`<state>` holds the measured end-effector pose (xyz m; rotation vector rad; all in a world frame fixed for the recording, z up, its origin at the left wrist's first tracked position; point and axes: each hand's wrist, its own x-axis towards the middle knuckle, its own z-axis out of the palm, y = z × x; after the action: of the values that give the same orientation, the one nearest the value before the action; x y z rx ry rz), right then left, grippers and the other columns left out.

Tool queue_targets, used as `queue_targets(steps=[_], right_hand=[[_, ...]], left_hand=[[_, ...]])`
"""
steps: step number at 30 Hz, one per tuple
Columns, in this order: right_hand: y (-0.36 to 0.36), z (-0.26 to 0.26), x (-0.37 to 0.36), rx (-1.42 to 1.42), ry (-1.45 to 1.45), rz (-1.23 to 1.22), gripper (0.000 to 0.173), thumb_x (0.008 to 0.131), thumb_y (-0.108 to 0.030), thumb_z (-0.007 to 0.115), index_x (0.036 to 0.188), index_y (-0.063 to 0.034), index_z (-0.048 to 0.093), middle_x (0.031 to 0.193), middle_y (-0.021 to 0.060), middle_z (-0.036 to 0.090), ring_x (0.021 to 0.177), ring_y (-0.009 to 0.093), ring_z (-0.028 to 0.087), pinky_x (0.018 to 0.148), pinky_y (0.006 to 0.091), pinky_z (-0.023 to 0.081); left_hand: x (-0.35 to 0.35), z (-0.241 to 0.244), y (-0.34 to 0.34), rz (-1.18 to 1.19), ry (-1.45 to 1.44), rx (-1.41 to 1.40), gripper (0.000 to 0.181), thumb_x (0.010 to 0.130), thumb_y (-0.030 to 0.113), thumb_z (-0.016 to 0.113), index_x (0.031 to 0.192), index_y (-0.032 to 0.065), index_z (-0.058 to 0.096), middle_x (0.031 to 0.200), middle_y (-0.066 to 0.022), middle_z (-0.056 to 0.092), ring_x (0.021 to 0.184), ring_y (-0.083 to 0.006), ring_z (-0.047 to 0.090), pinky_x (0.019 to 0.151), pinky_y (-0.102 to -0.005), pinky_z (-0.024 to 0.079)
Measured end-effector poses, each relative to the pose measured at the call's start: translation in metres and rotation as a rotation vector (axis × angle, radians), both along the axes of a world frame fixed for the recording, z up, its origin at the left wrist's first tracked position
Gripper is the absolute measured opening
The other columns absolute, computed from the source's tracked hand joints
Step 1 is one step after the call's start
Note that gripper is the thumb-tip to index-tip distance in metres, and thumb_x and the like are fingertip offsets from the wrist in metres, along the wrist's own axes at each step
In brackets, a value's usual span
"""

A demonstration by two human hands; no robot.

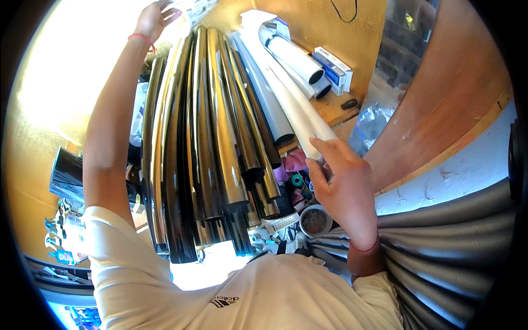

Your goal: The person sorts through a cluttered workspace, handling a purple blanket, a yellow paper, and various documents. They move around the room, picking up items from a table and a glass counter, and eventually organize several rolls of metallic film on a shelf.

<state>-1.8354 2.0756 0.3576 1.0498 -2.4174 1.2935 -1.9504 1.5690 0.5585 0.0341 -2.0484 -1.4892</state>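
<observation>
My right hand grips the near end of a long white roll, with thumb and forefinger around its end. The roll slants up and away to the back. My left hand is raised at the top left, fingers spread beside crumpled clear plastic. Glare and the frame's edge hide whether it holds that plastic. Between my arms lies a stack of shiny dark film rolls, pointing toward me. A grey tube lies between them and the white roll.
Thick white tubes and a blue-and-white box lie at the back right. Below my right hand stands a round container. Ribbed dark padding and a brown panel border the right. Another dark roll juts out at left.
</observation>
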Motion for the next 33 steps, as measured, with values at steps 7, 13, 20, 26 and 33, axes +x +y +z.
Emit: queue_targets(steps=[7, 13, 20, 26, 33], right_hand=[[-0.054, 0.045, -0.064, -0.139, -0.149, 0.276, 0.059, 0.094, -0.033, 0.068, 0.136, 0.0053, 0.054, 0.117, 0.0248, 0.067, 0.1, 0.03, 0.069, 0.084, 0.04, 0.055], [-0.183, 0.107, -0.178, -0.487, -0.351, 0.676, 0.067, 0.093, -0.038, 0.068, 0.142, 0.0014, 0.043, 0.134, 0.0256, 0.054, 0.114, 0.035, 0.061, 0.094, 0.0442, 0.051], [-0.242, 0.171, -0.228, -0.484, -0.714, 1.199, 0.031, 0.099, -0.007, 0.056, 0.13, 0.0003, 0.053, 0.114, 0.0175, 0.066, 0.099, 0.023, 0.069, 0.083, 0.0379, 0.06], [-0.286, 0.123, -0.315, -0.17, -0.704, 0.65, 0.04, 0.099, -0.026, 0.057, 0.131, -0.0011, 0.057, 0.122, 0.0194, 0.063, 0.115, 0.028, 0.061, 0.094, 0.0426, 0.052], [-0.329, 0.05, -0.355, -0.267, -0.741, 0.306, 0.037, 0.101, -0.031, 0.057, 0.132, -0.0111, 0.062, 0.132, 0.0072, 0.064, 0.115, 0.021, 0.063, 0.09, 0.0356, 0.053]], left_hand=[[0.049, -0.001, 0.061, -0.075, 0.035, 0.045, 0.036, 0.108, 0.027, 0.045, 0.131, 0.0, 0.051, 0.122, -0.0097, 0.058, 0.107, -0.0189, 0.058, 0.105, -0.033, 0.048], [0.08, 0.007, 0.071, -0.078, -0.053, -0.127, 0.041, 0.105, 0.034, 0.049, 0.127, 0.0006, 0.056, 0.122, -0.0102, 0.06, 0.114, -0.0206, 0.059, 0.108, -0.0344, 0.045], [0.115, 0.019, 0.08, 0.089, 0.117, -0.322, 0.052, 0.103, 0.033, 0.051, 0.142, -0.0008, 0.053, 0.135, -0.0133, 0.062, 0.129, -0.0238, 0.054, 0.118, -0.0357, 0.035], [0.172, 0.024, 0.07, 0.478, 0.154, -0.303, 0.042, 0.095, 0.028, 0.065, 0.119, -0.0058, 0.068, 0.103, -0.012, 0.071, 0.09, -0.0169, 0.069, 0.08, -0.0292, 0.053], [0.202, -0.014, 0.073, 0.637, 0.009, -0.409, 0.049, 0.093, 0.034, 0.067, 0.114, -0.0103, 0.068, 0.096, -0.0175, 0.072, 0.083, -0.0221, 0.072, 0.079, -0.0308, 0.055]])
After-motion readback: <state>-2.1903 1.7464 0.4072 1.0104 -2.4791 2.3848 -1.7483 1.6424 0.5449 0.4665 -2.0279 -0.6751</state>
